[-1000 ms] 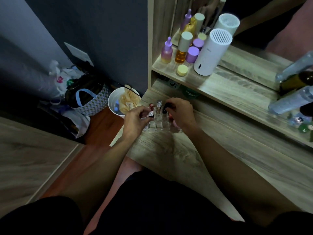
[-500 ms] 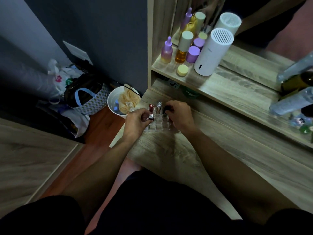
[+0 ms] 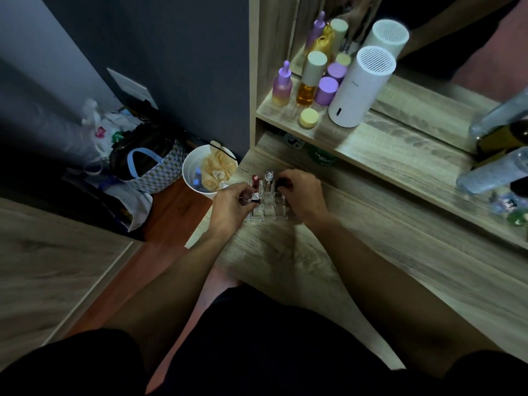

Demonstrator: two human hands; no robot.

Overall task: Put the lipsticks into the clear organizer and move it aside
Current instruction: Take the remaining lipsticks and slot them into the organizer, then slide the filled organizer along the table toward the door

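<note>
The clear organizer (image 3: pixel 270 211) stands on the wooden desk (image 3: pixel 328 252) near its left edge, between my hands. A red-capped lipstick (image 3: pixel 255 180) and a clear silver-topped one (image 3: pixel 268 178) stand upright in its back row. My left hand (image 3: pixel 231 205) pinches a silver-capped lipstick (image 3: pixel 255 198) over the organizer's left cells. My right hand (image 3: pixel 303 195) holds a dark lipstick (image 3: pixel 281 182) at the back right cell. The organizer's right side is hidden by my right hand.
A white bowl (image 3: pixel 190 172) with crumpled cloth sits just left of the desk edge, beside a checked bag (image 3: pixel 160 170). On the shelf above are purple and amber bottles (image 3: pixel 310 81) and a white cylinder (image 3: pixel 360 87). Bottles lie at the far right (image 3: pixel 491 170).
Both hands stay at the organizer, with only slight shifts. The left hand's silver-capped lipstick sits a little lower in the cells.
</note>
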